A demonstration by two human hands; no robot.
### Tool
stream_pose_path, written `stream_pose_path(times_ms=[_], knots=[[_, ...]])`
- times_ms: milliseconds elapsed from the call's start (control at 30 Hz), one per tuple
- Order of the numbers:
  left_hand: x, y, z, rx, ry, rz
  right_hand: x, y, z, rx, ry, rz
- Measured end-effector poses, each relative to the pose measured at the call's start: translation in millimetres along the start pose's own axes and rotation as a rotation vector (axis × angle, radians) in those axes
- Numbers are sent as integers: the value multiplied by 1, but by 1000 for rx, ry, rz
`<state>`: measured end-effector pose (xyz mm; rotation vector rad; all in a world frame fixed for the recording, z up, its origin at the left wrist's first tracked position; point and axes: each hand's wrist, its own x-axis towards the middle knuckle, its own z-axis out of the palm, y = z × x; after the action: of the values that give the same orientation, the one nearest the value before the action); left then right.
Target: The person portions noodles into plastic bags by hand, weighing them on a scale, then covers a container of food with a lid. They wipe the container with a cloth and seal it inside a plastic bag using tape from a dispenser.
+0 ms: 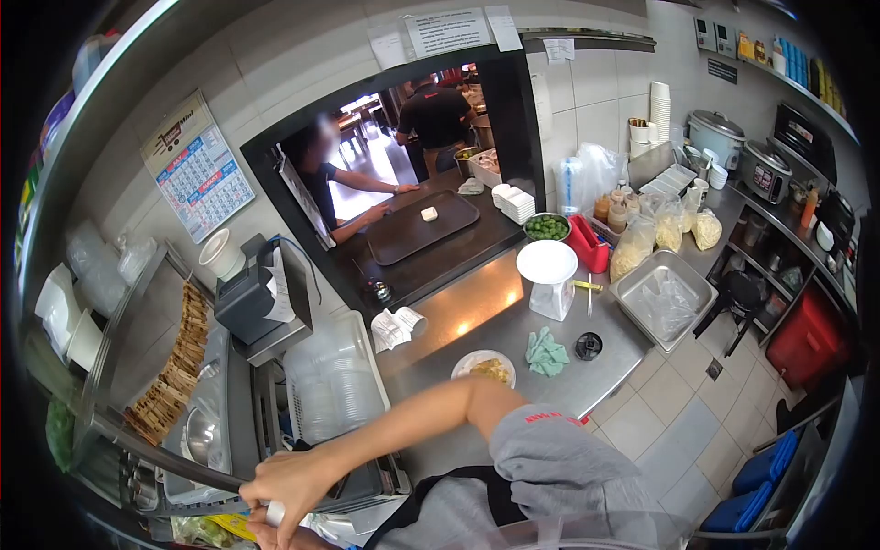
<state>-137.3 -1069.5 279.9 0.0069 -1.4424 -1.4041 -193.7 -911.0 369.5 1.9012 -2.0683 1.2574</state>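
My right arm reaches across to the lower left, and my right hand (pixel 295 488) bends downward there with its fingers curled. At its fingertips is a small white object (pixel 275 512), too small to name. Just below, part of my left hand (pixel 266 534) shows at the frame's bottom edge; its fingers are mostly hidden. Both hands are close together, beside a metal shelf rail (pixel 197 472) and above a yellow package (pixel 236 526). Behind my forearm, a white bowl of yellowish food (pixel 486 368) sits on the steel counter (pixel 426 431).
A white scale (pixel 550 291), a green cloth (pixel 547 352) and a steel pan (pixel 664 298) stand to the right. Clear plastic containers (pixel 339 394) fill a basket at left. Beyond the pass-through, a person leans near a dark tray (pixel 417 236); another person stands behind.
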Motion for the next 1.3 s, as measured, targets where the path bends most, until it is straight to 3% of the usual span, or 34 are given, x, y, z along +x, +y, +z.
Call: stream_pose_path(times_ms=[100,133,167,233,300,333,433,600,733,833,1067,1200,1300], knots=[[-19,-2,11,82,-97,-36,-37,18,15,438,103,-1],[-33,9,17,97,-196,83,-52,26,22,605,104,55],[-37,2,19,238,-269,336,-68,28,30,776,103,115],[-42,17,22,192,-709,320,-107,28,35,965,84,182],[-63,14,31,221,-839,277,-140,32,53,1141,185,270],[-71,8,31,262,-932,308,-153,36,67,1121,245,354],[-109,-26,34,253,-966,302,-188,52,104,1098,365,544],[-136,-41,27,185,-921,-127,-219,48,110,1157,432,626],[-155,-57,36,47,-849,-301,-243,49,114,1082,425,746],[-166,-74,39,-48,-768,-585,-248,39,113,1146,614,734],[-190,-75,57,-391,-515,-1158,-251,30,103,1219,683,645],[-202,-82,59,-496,-371,-1409,-259,27,108,1242,757,676],[-205,-84,54,-695,-403,-1401,-262,22,109,1182,767,711]])
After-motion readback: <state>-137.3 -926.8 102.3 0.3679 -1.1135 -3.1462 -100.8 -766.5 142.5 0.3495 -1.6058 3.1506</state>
